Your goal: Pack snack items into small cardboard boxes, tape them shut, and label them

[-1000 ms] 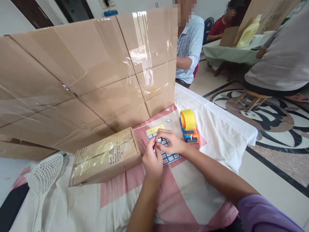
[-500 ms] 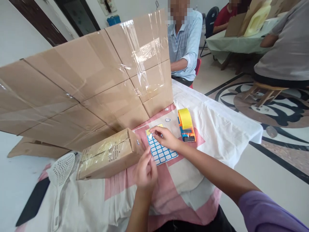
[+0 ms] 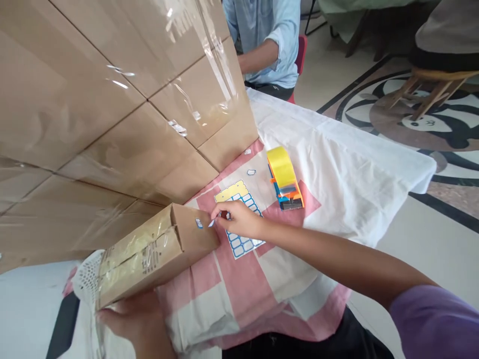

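The right hand (image 3: 239,218) pinches a label (image 3: 211,223) beside the carton (image 3: 159,252). The left hand (image 3: 136,315), grip unclear, is by the carton's other end.

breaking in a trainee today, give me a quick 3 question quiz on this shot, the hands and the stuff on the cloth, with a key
1. Multiple choice: what does the right hand pinch?
a) a pen
b) a label
c) a spoon

2. True or false: the left hand is on the sheet.

3. Fill in: the roll on the tape dispenser is ____.

Key
1. b
2. False: it is at the box, and the sheet lies on the cloth.
3. yellow
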A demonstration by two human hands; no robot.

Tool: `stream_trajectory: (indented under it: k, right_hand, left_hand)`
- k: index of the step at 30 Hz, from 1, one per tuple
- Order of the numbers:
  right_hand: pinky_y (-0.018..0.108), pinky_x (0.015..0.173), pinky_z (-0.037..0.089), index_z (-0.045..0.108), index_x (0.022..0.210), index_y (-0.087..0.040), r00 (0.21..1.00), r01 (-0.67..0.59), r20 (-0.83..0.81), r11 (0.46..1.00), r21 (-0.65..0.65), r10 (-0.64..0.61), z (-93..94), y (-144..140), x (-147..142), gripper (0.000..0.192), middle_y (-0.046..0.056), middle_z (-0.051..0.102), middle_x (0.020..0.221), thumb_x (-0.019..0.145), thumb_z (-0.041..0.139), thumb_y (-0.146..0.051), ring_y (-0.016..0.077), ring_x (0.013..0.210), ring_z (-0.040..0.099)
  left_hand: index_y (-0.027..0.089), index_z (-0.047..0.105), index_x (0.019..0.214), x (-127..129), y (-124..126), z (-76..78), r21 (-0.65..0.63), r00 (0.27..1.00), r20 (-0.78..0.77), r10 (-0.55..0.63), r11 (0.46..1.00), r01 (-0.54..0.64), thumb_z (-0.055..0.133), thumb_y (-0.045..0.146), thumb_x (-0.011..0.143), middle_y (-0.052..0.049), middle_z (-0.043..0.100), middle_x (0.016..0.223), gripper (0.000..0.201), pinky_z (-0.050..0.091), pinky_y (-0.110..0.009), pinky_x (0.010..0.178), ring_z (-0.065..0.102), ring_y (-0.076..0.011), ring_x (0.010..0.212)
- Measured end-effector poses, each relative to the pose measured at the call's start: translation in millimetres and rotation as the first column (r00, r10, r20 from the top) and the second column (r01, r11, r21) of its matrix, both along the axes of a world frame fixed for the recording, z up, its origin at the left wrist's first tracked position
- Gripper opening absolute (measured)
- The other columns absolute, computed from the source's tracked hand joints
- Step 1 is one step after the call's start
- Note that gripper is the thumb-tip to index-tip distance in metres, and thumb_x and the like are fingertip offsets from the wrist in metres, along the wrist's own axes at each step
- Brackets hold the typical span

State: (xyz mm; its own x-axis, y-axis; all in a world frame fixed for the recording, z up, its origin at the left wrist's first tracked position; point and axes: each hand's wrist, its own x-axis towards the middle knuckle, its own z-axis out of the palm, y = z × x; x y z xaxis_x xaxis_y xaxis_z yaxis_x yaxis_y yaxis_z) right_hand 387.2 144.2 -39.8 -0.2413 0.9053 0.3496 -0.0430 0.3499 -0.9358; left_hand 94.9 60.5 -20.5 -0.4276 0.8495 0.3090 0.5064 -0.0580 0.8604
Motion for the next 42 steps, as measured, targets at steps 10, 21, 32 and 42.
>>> stream_trajectory:
  k: [10, 21, 32, 42]
  right_hand:
    - [0.022, 0.063, 0.041, 0.065, 0.085, -0.015, 0.979, -0.090, -0.196, 0.983, -0.159, 0.058, -3.3, 5.2, -14.3, 0.012, -0.003, 0.061, 0.075, 0.085, 0.057, -0.006, 0.0101, 0.067, 0.054]
    - [0.022, 0.059, 0.039, 0.065, 0.085, -0.017, 0.991, -0.019, -0.133, 0.991, -0.129, 0.002, -3.2, 7.9, -13.0, 0.012, -0.003, 0.056, 0.080, 0.083, 0.058, -0.008, 0.0092, 0.063, 0.049]
    - [0.021, 0.055, 0.037, 0.061, 0.086, -0.018, 0.965, -0.102, -0.262, 0.958, -0.269, 0.029, -3.0, 9.6, -14.0, 0.005, -0.005, 0.053, 0.070, 0.082, 0.060, -0.014, 0.0087, 0.058, 0.048]
    - [0.024, 0.057, 0.044, 0.034, 0.149, -0.024, 0.988, -0.130, -0.117, 0.961, -0.244, 0.104, 3.0, 2.9, -4.1, 0.079, 0.008, 0.059, 0.126, 0.075, 0.055, -0.004, 0.0100, 0.069, 0.056]
  left_hand:
    - [0.034, 0.035, 0.152, 16.8, 4.0, 5.7, 0.006, 0.988, 0.141, 0.060, 0.998, -0.061, 0.007, 0.059, 0.094, 0.002, 0.044, 0.157, 0.069, 0.047, -0.057, 0.108, 0.034, -0.0331, 0.149]
    - [0.036, 0.048, 0.146, 8.3, -3.6, -3.8, 0.175, 0.937, 0.324, -0.131, 0.982, 0.077, 0.030, 0.060, 0.096, 0.005, 0.049, 0.155, 0.058, 0.027, -0.056, 0.123, 0.026, -0.0316, 0.153]
    - [0.037, 0.053, 0.139, 12.4, -6.3, -8.3, 0.078, 0.928, 0.367, -0.069, 0.996, 0.043, 0.053, 0.079, 0.073, 0.005, 0.056, 0.147, 0.079, 0.019, -0.055, 0.127, 0.030, -0.0345, 0.150]
    - [0.040, 0.044, 0.147, 21.3, -3.4, 6.2, 0.007, 0.947, 0.314, -0.073, 0.997, 0.074, 0.032, 0.075, 0.086, 0.006, 0.053, 0.150, 0.072, 0.026, -0.059, 0.124, 0.029, -0.0335, 0.151]
